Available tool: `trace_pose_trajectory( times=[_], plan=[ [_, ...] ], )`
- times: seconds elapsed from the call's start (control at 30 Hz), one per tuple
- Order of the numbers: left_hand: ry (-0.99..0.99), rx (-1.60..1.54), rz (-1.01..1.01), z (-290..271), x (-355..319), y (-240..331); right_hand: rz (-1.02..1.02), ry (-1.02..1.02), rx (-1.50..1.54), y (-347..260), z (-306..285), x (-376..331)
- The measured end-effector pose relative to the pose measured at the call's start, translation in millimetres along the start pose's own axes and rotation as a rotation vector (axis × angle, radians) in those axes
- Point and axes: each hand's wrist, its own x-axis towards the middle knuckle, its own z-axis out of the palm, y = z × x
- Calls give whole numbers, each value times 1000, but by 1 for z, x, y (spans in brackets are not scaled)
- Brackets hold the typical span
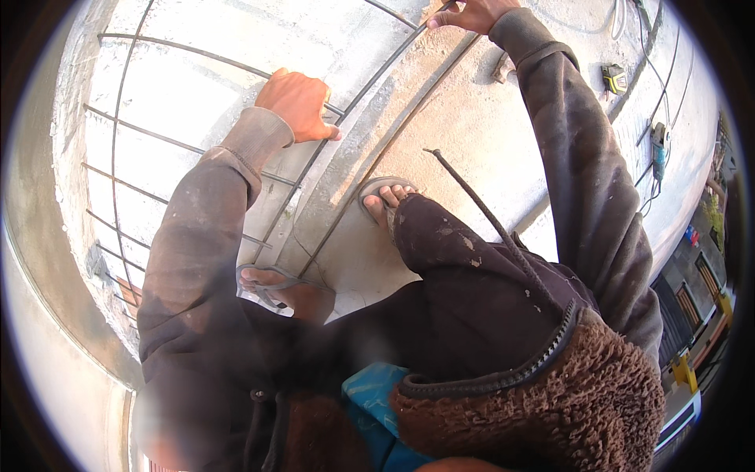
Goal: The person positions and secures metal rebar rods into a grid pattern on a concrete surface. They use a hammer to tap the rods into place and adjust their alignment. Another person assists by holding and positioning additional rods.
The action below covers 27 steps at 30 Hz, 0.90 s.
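A grid of thin steel rebar [197, 53] spreads over pale concrete at the left and centre. My left hand [295, 104] is closed at a crossing on the grid's long right-hand bar [375, 79], its thumb pressed near that bar. Farther up, at the top edge of the view, my right hand [476, 14] pinches the same long bar between thumb and fingers; part of this hand is cut off. Another straight rebar [409, 120] runs alongside, to the right, apart from both hands.
My sandalled feet [387, 195] stand on the concrete close to the bars. To the right lie a yellow-and-black tape measure [615, 79] and a teal angle grinder [659, 149] with a cord. A small object [502, 68] shows beside my right sleeve. A wall [47, 275] borders the left.
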Motion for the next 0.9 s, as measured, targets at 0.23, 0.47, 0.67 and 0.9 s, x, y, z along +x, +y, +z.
trace_pose_trajectory(
  times=[0.23, 0.47, 0.67, 0.9],
  plan=[
    [-63, -125, -29, -4, -13, -2, -45, -45, 13, -14, -17, 9],
    [-87, -77, -13, -8, -11, 2, 198, -460, -126, -27, -33, 49],
    [27, -48, 2, 4, -11, 1, 210, -560, -157, -35, -32, 53],
    [-81, -20, -28, 2, -13, -2, 120, -599, -123, -51, -46, 57]
  ],
)
